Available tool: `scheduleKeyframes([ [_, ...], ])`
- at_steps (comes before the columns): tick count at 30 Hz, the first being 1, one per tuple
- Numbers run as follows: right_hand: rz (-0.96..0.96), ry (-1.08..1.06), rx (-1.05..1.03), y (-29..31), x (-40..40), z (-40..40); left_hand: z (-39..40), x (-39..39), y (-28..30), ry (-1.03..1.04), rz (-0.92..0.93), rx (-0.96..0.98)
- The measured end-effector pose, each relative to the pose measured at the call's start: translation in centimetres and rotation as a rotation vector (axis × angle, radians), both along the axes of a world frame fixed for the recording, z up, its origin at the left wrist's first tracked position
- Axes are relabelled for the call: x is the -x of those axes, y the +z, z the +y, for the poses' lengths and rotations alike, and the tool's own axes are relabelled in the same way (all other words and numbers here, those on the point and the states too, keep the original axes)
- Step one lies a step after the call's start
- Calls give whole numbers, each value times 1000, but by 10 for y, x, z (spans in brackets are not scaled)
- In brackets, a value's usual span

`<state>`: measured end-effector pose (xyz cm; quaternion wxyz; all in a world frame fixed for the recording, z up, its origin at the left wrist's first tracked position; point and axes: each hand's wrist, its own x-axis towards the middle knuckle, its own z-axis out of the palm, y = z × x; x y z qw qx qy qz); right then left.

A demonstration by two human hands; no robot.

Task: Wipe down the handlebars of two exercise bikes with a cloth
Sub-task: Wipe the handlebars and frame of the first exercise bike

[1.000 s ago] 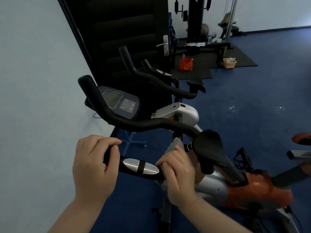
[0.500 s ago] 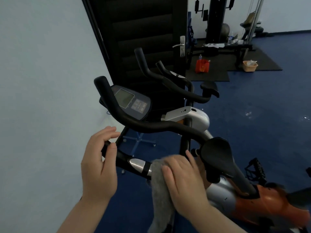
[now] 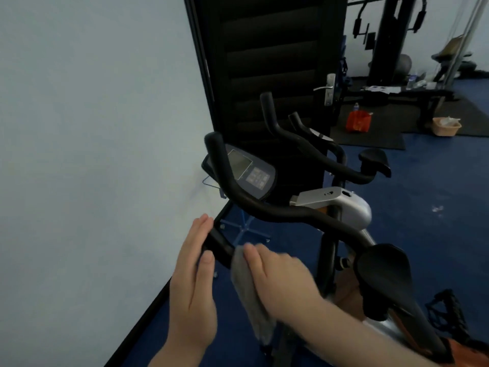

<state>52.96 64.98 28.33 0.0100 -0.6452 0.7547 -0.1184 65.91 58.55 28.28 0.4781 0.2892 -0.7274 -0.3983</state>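
The near bike's black handlebar (image 3: 275,213) curves from upper left to right, with a lower grip (image 3: 219,249) below it. My right hand (image 3: 280,276) presses a grey cloth (image 3: 250,295) over that lower grip; the cloth hangs down beneath. My left hand (image 3: 191,276) rests flat at the grip's left end, fingers straight and thumb against the bar, not wrapped around it. The second bike's handlebar (image 3: 299,139) stands behind, in front of the dark door.
A console (image 3: 248,173) sits behind the near handlebar. The black saddle (image 3: 383,271) is at right, close to my right forearm. A white wall (image 3: 92,154) runs along the left. Weight machines, a red bag (image 3: 358,121) and a basket (image 3: 447,127) stand far back.
My right hand has slid the cloth leftward along the lower grip, covering the silver sensor. My left hand has loosened from a full grip to a flat hold. The view has shifted left.
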Motion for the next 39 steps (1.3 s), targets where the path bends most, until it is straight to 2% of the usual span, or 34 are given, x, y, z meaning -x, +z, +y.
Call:
scheduleKeyframes([
  [2,-180,-9,71,16,-12,-32,3,-1,4,-20,27,-51],
  [5,-550,-59,340,28,-41,-50,5,-2,11,-87,99,-174],
  [7,-481,-23,398,25,-51,-46,3,-3,11,-58,110,-226],
  [10,-317,-21,343,14,-37,-34,-1,-3,7,-76,143,-394],
  [12,-351,-43,328,9,-26,-28,-3,-6,4,-109,150,-378],
  [14,-306,-93,270,5,-22,-17,-3,-13,0,-94,143,-379],
  [16,-191,-102,163,1,-14,-2,-2,-19,0,-100,91,-289],
  [19,151,7,-28,8,-1,-8,-4,-27,-3,-68,-14,-183],
  [21,88,-55,35,24,-15,-29,-7,-26,0,-54,-30,-119],
  [25,-307,-199,213,27,-40,-44,-9,-16,5,-68,-20,-100],
  [27,-217,-144,300,15,-38,-25,-9,-16,5,-102,-26,-106],
  [29,-61,-117,159,3,-21,-16,-12,-16,5,-81,-61,-42],
  [32,-190,-182,-97,12,-7,-32,-14,-9,7,-28,-83,68],
  [34,-199,-195,22,14,-17,-44,-11,-1,10,-15,-132,227],
  [36,-116,-200,294,5,-29,-30,-10,8,11,-48,-193,385],
  [39,-51,-205,309,-23,-19,15,-16,15,7,-50,-275,550],
])
